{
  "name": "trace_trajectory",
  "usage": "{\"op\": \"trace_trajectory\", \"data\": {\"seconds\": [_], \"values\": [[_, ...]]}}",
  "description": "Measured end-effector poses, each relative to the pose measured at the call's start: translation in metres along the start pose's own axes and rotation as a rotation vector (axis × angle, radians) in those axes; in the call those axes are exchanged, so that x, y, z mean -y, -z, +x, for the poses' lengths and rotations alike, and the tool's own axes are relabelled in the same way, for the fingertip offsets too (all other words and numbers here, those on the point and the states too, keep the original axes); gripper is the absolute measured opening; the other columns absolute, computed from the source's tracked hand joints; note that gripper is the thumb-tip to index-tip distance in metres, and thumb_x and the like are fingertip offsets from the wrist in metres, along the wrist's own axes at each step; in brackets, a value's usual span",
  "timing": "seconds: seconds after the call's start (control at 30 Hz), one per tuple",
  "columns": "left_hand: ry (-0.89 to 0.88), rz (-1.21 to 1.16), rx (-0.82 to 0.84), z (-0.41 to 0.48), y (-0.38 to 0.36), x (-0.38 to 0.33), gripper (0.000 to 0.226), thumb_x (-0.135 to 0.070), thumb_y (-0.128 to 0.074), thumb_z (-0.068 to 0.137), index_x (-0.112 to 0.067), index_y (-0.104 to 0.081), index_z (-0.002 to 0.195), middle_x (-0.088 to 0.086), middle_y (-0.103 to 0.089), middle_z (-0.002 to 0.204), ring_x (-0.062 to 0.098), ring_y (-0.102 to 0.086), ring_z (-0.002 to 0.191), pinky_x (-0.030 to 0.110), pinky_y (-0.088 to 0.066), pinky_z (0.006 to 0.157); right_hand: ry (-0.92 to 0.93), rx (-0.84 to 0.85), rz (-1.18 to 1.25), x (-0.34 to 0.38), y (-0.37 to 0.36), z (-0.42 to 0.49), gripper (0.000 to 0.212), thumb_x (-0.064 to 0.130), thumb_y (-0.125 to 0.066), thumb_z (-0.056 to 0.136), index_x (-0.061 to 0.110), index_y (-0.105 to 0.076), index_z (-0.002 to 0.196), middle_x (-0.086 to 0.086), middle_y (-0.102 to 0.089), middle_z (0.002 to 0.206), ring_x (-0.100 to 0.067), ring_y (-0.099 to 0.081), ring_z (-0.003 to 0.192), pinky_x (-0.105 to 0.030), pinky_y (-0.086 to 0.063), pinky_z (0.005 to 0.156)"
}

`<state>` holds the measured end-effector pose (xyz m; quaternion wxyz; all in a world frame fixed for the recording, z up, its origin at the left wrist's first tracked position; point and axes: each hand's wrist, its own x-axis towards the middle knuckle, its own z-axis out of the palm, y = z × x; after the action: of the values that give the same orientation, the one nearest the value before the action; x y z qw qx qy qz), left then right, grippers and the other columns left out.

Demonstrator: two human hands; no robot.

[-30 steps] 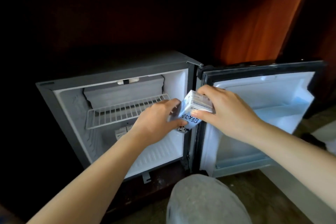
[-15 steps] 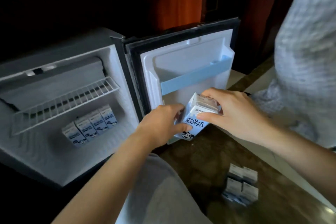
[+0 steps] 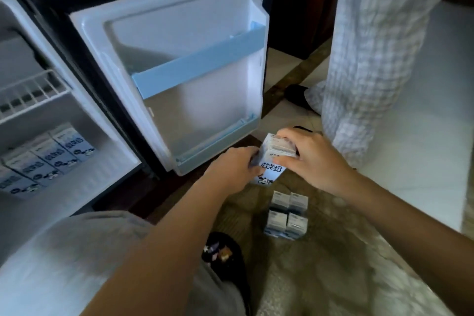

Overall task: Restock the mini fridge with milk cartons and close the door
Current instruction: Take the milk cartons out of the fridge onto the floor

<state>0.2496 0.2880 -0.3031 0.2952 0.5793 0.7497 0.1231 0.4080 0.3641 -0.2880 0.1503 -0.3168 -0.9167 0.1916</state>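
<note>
- Nearest is the person's grey-clad knee (image 3: 77, 251) and a dark slipper (image 3: 223, 251). The crouch is low, so the reach into the fridge should be a swing of the arms rather than a lean.
- Four spare cartons (image 3: 286, 215) stand in a tight square on the floor (image 3: 333, 264), just below the hands. They should be left alone until the held one is placed.
- The left hand (image 3: 236, 169) curls round the near side of the milk carton (image 3: 272, 161). The right hand (image 3: 310, 159) pinches its top, thumb on the front face and fingers over the far edge. The carton hangs tilted above the floor, just in front of the door's lower corner.
- It probably wants to be kept upright and its thin walls not squeezed.
- The fridge door (image 3: 179, 46) stands wide open. Its blue rail (image 3: 200, 61) and bottom shelf (image 3: 218, 143) hold nothing.
- Further left, inside the mini fridge (image 3: 84, 115), a row of stocked cartons (image 3: 48, 154) lies under the wire shelf (image 3: 30, 95). The next carton likely fits beside that row, so it should pass below the shelf edge and be set down gently, to avoid knocking the row.
- A bystander's checked trouser leg (image 3: 372, 59) stands well right of the door, clear of its swing.
</note>
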Motion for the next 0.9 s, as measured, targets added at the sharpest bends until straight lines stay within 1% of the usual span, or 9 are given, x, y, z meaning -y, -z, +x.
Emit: {"op": "trace_trajectory", "data": {"seconds": [0.1, 0.2, 0.23, 0.33, 0.43, 0.53, 0.63, 0.7, 0.9], "values": [[0.004, -0.073, 0.024, 0.018, -0.021, 0.000, 0.047, -0.028, -0.049, 0.095, -0.024, -0.037, 0.141, 0.003, -0.057, 0.130, 0.020, -0.056, 0.115, 0.037, -0.047, 0.097, -0.033, 0.021, -0.023, -0.027, -0.013, -0.001, 0.031, 0.026, -0.066, 0.084, 0.014, -0.055, 0.110, -0.003, -0.063, 0.100, -0.023, -0.060, 0.089, -0.037, -0.045, 0.070], [0.018, -0.169, 0.039, 0.034, -0.041, -0.002, 0.044, -0.025, -0.048, 0.096, -0.024, -0.039, 0.139, 0.002, -0.056, 0.132, 0.018, -0.054, 0.117, 0.029, -0.043, 0.094, -0.069, 0.019, -0.079, -0.052, -0.028, -0.002, 0.032, 0.024, -0.066, 0.084, 0.013, -0.055, 0.111, -0.004, -0.062, 0.105, -0.024, -0.061, 0.091, -0.031, -0.043, 0.067], [0.024, -0.198, 0.049, 0.038, -0.049, -0.003, 0.045, -0.024, -0.048, 0.096, -0.024, -0.038, 0.140, 0.002, -0.055, 0.133, 0.017, -0.053, 0.118, 0.027, -0.041, 0.092, -0.081, 0.022, -0.095, -0.059, -0.033, -0.001, 0.032, 0.025, -0.067, 0.083, 0.013, -0.055, 0.111, -0.005, -0.062, 0.106, -0.024, -0.061, 0.091, -0.033, -0.045, 0.067], [0.034, -0.264, 0.101, 0.051, -0.075, -0.003, 0.046, -0.022, -0.047, 0.096, -0.025, -0.037, 0.140, 0.002, -0.055, 0.130, 0.016, -0.055, 0.113, 0.031, -0.045, 0.093, -0.107, 0.053, -0.115, -0.080, -0.050, 0.003, 0.032, 0.027, -0.067, 0.083, 0.015, -0.055, 0.110, -0.005, -0.061, 0.106, -0.026, -0.062, 0.089, -0.042, -0.050, 0.069], [0.061, -0.379, 0.125, 0.064, -0.095, 0.004, 0.041, -0.022, -0.046, 0.096, -0.025, -0.041, 0.137, 0.001, -0.059, 0.121, 0.012, -0.057, 0.103, 0.030, -0.049, 0.089, -0.113, 0.086, -0.124, -0.095, -0.064, 0.009, 0.034, 0.025, -0.067, 0.084, 0.013, -0.055, 0.113, -0.007, -0.059, 0.108, -0.026, -0.061, 0.090, -0.039, -0.050, 0.068], [0.085, -0.446, 0.133, 0.077, -0.112, 0.008, 0.042, -0.016, -0.044, 0.097, -0.021, -0.040, 0.138, 0.003, -0.057, 0.123, 0.010, -0.054, 0.103, 0.026, -0.045, 0.090, -0.131, 0.122, -0.146, -0.111, -0.079, 0.015, 0.032, 0.024, -0.065, 0.085, 0.013, -0.056, 0.114, -0.007, -0.059, 0.108, -0.025, -0.061, 0.092, -0.034, -0.047, 0.068], [0.134, -0.430, 0.173, 0.088, -0.132, 0.016, 0.046, -0.014, -0.042, 0.098, -0.022, -0.035, 0.142, 0.004, -0.054, 0.128, 0.017, -0.053, 0.113, 0.029, -0.043, 0.099, -0.152, 0.199, -0.148, -0.124, -0.096, 0.019, 0.032, 0.029, -0.065, 0.085, 0.015, -0.055, 0.112, -0.006, -0.059, 0.109, -0.026, -0.061, 0.095, -0.038, -0.050, 0.071], [0.157, -0.414, 0.202, 0.095, -0.146, 0.023, 0.046, -0.015, -0.041, 0.098, -0.024, -0.036, 0.142, 0.005, -0.052, 0.131, 0.019, -0.052, 0.116, 0.036, -0.042, 0.104, -0.163, 0.269, -0.161, -0.133, -0.106, 0.022, 0.038, 0.030, -0.065, 0.085, 0.016, -0.052, 0.118, -0.007, -0.059, 0.114, -0.027, -0.060, 0.100, -0.039, -0.050, 0.075], [0.220, -0.358, 0.254, 0.113, -0.173, 0.031, 0.046, -0.021, -0.034, 0.100, -0.024, -0.029, 0.145, 0.008, -0.044, 0.140, 0.023, -0.047, 0.123, 0.040, -0.038, 0.107, -0.249, 0.416, -0.155, -0.161, -0.136, 0.022, 0.045, 0.027, -0.065, 0.084, 0.019, -0.046, 0.125, -0.011, -0.059, 0.119, -0.031, -0.058, 0.105, -0.043, -0.052, 0.079]]}}
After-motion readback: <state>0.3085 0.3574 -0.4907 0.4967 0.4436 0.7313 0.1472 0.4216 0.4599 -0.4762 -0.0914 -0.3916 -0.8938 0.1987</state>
